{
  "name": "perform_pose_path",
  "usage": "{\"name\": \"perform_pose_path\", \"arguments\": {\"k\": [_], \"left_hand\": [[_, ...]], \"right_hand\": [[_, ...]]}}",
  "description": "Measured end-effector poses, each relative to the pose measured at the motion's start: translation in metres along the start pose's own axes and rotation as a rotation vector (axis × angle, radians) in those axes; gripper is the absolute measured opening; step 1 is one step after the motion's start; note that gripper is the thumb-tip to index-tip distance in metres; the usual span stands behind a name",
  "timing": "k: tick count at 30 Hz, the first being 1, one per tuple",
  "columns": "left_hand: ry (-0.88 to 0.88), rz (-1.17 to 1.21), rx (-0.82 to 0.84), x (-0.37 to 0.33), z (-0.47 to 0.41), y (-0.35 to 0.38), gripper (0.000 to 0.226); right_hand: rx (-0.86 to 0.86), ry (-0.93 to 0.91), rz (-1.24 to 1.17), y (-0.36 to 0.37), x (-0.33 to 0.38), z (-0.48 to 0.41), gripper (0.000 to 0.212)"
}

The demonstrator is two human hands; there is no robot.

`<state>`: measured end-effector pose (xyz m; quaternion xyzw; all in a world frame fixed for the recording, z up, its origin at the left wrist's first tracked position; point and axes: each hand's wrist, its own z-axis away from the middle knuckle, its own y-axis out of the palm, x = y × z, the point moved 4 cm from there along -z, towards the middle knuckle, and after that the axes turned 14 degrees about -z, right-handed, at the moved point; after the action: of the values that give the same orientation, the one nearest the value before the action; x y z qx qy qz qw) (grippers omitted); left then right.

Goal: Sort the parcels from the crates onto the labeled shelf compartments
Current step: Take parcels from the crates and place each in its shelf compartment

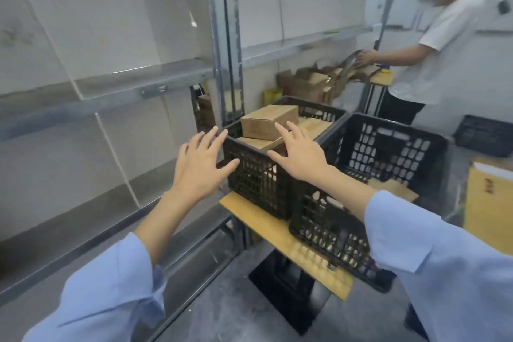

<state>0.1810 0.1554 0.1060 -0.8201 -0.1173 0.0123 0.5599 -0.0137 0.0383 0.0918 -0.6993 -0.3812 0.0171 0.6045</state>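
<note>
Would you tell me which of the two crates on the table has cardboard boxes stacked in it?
The left crate, next to the shelf: a box tops its pile. The right crate shows only a flat parcel low down.

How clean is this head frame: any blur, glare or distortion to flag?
Head view: wide-angle lens bows the shelf upright; motion blur smears the second person; the left hand, right hand and top cardboard box are fairly sharp; light is flat, with faint glare on a clear divider.
</note>
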Motion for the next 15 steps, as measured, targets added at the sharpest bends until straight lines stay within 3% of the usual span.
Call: {"name": "perform_pose_path", "arguments": {"k": [7,15], "left_hand": [[0.201,0.170,0.036,-0.149,-0.098,0.048,0.071],[0.456,0.244,0.186,-0.254,-0.146,0.112,0.075]], "right_hand": [[0.013,0.243,-0.034,-0.033,-0.156,-0.001,0.071],[0.021,0.463,-0.158,-0.014,-0.257,0.019,0.075]]}}
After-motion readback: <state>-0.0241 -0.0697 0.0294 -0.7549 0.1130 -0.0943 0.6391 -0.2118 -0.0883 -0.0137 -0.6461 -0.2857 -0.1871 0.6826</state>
